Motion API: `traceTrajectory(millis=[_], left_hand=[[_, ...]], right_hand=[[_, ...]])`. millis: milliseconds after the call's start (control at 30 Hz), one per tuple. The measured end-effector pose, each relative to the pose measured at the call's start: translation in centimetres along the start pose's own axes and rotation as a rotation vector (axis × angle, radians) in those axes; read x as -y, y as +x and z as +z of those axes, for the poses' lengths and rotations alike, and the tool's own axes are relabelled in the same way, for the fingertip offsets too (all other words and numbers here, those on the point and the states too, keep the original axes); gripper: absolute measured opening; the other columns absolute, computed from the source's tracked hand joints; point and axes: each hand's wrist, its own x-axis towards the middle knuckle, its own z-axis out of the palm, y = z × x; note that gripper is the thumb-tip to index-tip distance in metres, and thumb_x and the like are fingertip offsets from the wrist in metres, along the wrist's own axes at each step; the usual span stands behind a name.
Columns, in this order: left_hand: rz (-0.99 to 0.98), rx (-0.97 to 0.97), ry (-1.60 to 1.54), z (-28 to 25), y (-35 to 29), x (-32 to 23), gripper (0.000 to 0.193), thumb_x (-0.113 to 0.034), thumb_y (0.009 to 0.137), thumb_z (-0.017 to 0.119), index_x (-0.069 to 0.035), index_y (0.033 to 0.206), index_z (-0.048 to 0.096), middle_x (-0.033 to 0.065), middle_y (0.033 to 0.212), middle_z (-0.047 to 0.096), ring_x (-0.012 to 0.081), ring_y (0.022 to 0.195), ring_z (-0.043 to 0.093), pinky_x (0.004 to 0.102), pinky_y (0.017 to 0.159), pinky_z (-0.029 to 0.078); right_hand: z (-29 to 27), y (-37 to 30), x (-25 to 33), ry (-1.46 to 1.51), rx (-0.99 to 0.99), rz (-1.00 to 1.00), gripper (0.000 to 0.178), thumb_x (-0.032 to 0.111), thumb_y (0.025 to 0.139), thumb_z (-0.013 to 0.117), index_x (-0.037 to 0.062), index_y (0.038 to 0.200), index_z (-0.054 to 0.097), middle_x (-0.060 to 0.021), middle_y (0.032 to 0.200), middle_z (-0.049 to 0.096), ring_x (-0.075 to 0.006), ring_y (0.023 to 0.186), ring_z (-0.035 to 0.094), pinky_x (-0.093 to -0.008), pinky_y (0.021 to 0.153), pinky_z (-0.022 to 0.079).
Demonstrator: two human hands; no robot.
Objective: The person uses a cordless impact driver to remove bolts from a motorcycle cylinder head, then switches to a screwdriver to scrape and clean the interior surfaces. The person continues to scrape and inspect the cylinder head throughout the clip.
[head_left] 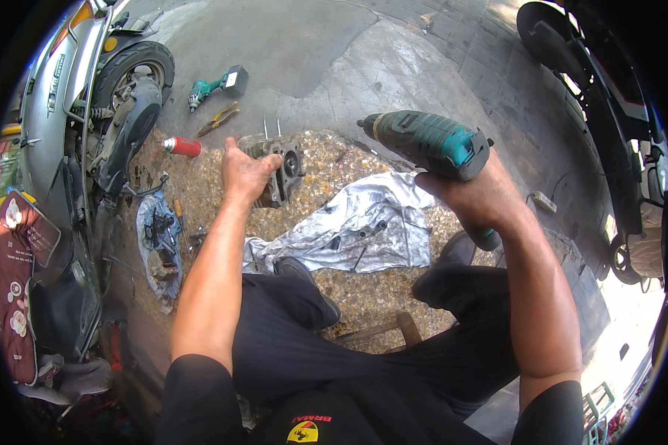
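Note:
My left hand [245, 174] is closed around a grey metal engine cylinder head [289, 165], with a round recess on its face and two thin studs beside it. The part stands low over the speckled ground, and I cannot tell whether it rests there. In my right hand [476, 194] is a green and black cordless drill [423, 139], held up by its grip. Its nose points left and the drill is apart from the cylinder head. A crumpled silvery cloth [393, 222] lies between my feet, with several small dark parts on it.
Beyond the cylinder head lie a second green power tool [214, 87], yellow-handled pliers [219, 119] and a red can [181, 146]. A blue plastic sheet [172, 278] with tools and parts is at left. Scooters stand on both sides, the left one's wheel [159, 63] close by.

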Motion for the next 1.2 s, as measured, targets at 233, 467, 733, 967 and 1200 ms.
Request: traceTrajectory(millis=[233, 467, 733, 967, 1200], left_hand=[[-0.366, 0.194, -0.276, 10.2, -3.2, 2.1, 0.094, -0.013, 0.064, 0.089, 0.016, 0.14, 0.042, 0.0316, 0.117, 0.067, 0.0334, 0.1, 0.071, 0.0377, 0.089, 0.057], [-0.386, 0.274, -0.188, 16.5, -4.8, 5.9, 0.102, -0.018, 0.063, 0.092, 0.015, 0.143, 0.039, 0.0337, 0.131, 0.061, 0.0392, 0.12, 0.063, 0.0399, 0.107, 0.047], [-0.265, 0.312, 0.126, 17.2, -6.2, 4.5, 0.106, -0.028, 0.069, 0.091, 0.008, 0.15, 0.034, 0.0336, 0.145, 0.048, 0.0421, 0.139, 0.045, 0.0465, 0.116, 0.038], [-0.306, 0.381, 0.105, 16.6, -5.7, 3.4, 0.11, -0.034, 0.074, 0.089, 0.008, 0.155, 0.027, 0.0304, 0.156, 0.039, 0.0413, 0.148, 0.034, 0.0437, 0.124, 0.028], [-0.351, 0.431, 0.026, 16.0, -7.1, 2.6, 0.104, -0.033, 0.078, 0.085, 0.006, 0.155, 0.027, 0.0334, 0.151, 0.042, 0.0444, 0.143, 0.04, 0.0454, 0.119, 0.036]], right_hand=[[-0.2, -0.6, -1.4, 0.013, -0.015, 0.03, 0.036, 0.018, 0.077, 0.081, 0.0049, 0.109, 0.072, -0.0157, 0.094, 0.075, -0.0301, 0.089, 0.072, -0.0416, 0.081, 0.056], [-0.9, -1.4, -3.4, 0.0, 0.026, 0.188, 0.036, 0.018, 0.077, 0.082, 0.006, 0.109, 0.073, -0.0166, 0.094, 0.075, -0.0305, 0.089, 0.072, -0.0408, 0.081, 0.055], [-0.2, -1.0, -6.2, -0.024, 0.102, 0.249, 0.04, 0.02, 0.077, 0.083, 0.0054, 0.112, 0.073, -0.0161, 0.097, 0.076, -0.0294, 0.09, 0.072, -0.0412, 0.083, 0.055], [8.3, 1.7, -13.1, 0.813, -0.053, 0.796, 0.028, 0.011, 0.086, 0.075, -0.0002, 0.11, 0.065, -0.0126, 0.088, 0.069, -0.0229, 0.073, 0.068, -0.0386, 0.068, 0.056], [17.6, -2.5, -21.8, 1.368, -0.166, 0.948, 0.022, 0.027, 0.093, 0.067, 0.0081, 0.103, 0.061, -0.0098, 0.084, 0.065, -0.0282, 0.076, 0.067, -0.0447, 0.073, 0.057]])
